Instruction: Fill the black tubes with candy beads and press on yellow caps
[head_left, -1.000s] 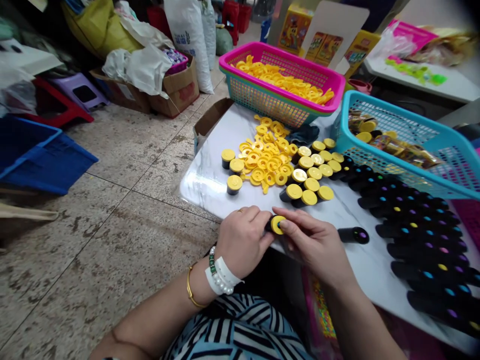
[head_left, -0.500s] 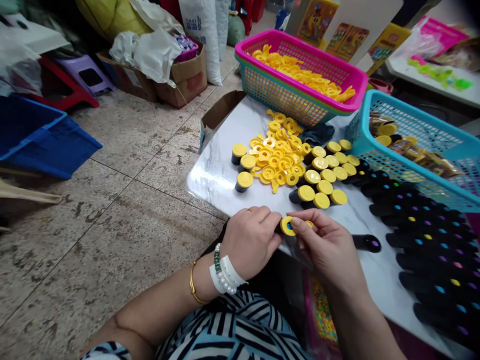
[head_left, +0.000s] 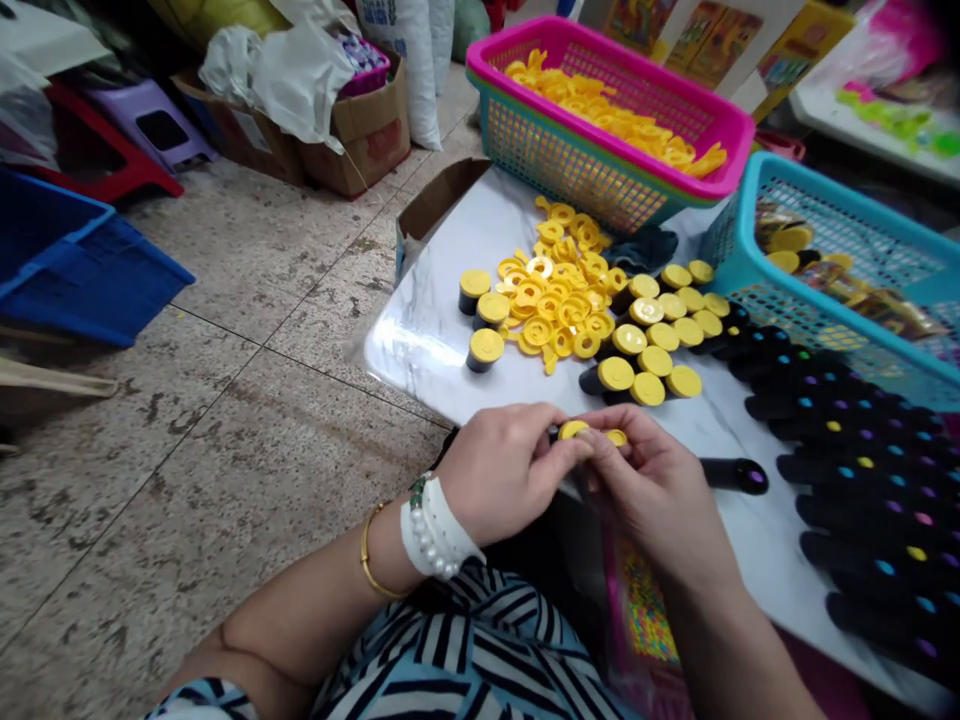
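My left hand [head_left: 502, 470] is closed around a black tube, mostly hidden by the fingers. On the tube's end sits a yellow flip cap [head_left: 573, 429], and my left thumb presses at its near edge. The fingers of my right hand [head_left: 656, 485] pinch the same cap, its round lid [head_left: 616, 437] showing between them. Beyond my hands lies a heap of loose yellow flip caps [head_left: 551, 305]. Several black tubes with closed yellow lids [head_left: 649, 388] stand or lean to its right, and 3 capped tubes [head_left: 485, 347] stand to its left.
Rows of uncapped black tubes [head_left: 862, 480] cover the table's right side; one lone tube [head_left: 735, 475] lies by my right hand. Behind stand a pink basket [head_left: 600, 50] of yellow caps and a blue basket [head_left: 825, 300]. A blue crate [head_left: 97, 270] is at left.
My left thumb has come over to the cap beside my right fingers. The cap has tipped so its ring opening no longer shows. The view has shifted slightly.
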